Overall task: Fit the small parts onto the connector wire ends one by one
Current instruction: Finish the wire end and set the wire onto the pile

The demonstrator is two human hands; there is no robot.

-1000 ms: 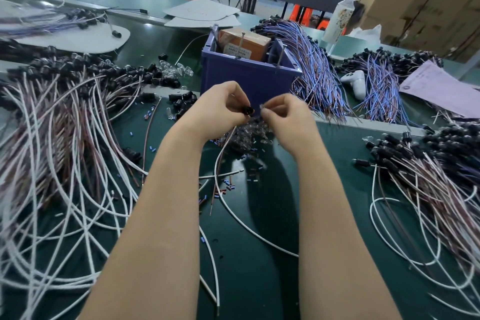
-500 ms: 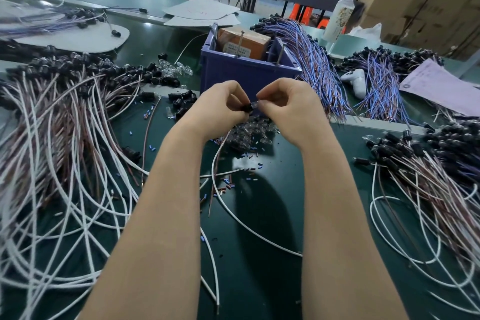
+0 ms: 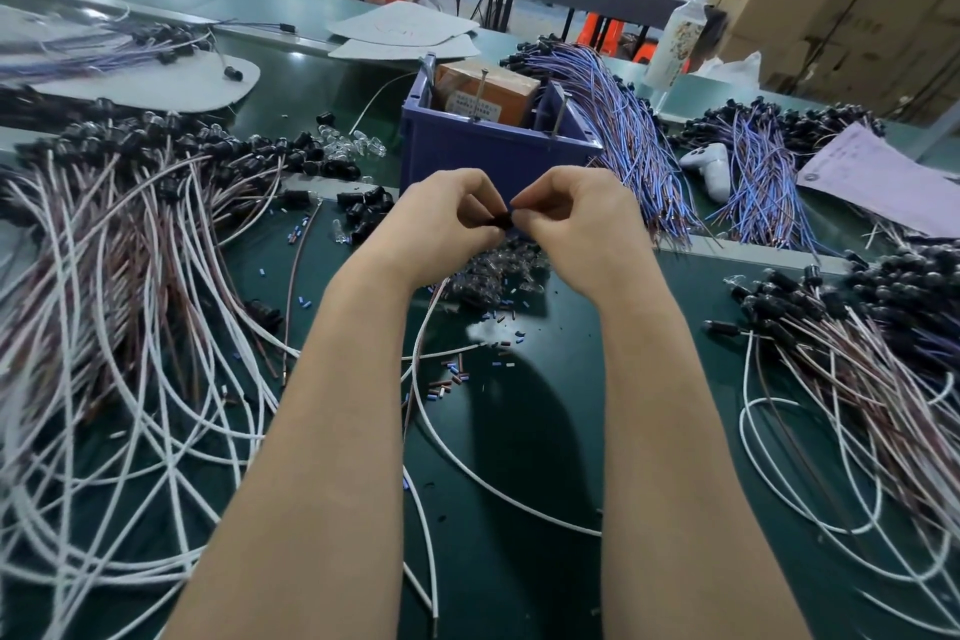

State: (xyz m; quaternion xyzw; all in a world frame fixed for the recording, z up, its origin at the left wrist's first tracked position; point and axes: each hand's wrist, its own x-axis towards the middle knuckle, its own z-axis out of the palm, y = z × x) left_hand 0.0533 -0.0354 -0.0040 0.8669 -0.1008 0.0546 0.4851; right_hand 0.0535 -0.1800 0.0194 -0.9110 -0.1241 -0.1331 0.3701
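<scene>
Both hands are held close together over the middle of the green desk [image 3: 509,561], just on the near side of a blue box [image 3: 493,161]. The grip of the left hand [image 3: 447,221] is pressed together and pinches a small black connector [image 3: 500,222] between thumb and forefinger. The grip of the right hand [image 3: 576,224] is pressed together too, and its fingertips pinch the right end of the same connector. Whether a small part sits between them I cannot tell. A white wire [image 3: 415,379] hangs down from under the left hand and curves over the desk toward the near right, going under the right forearm.

Directly below the hands lies a little heap of clear parts [image 3: 498,276]. A bit nearer, many tiny blue and red sleeves [image 3: 453,376] are scattered on the desk.

The blue box is open at the top. Inside it stands an orange-brown carton [image 3: 485,91] with a label, and thin metal rods [image 3: 560,117] lean at the right side of the box.

On the left lies a big heap of white and brown wires [image 3: 130,286] with black ends, and on the right there is a similar heap [image 3: 857,369]. To the far right of the box are bundles of blue and purple wires [image 3: 623,135], a white controller [image 3: 709,166], a pink paper sheet [image 3: 883,182] and, farther away, a bottle [image 3: 680,31].
</scene>
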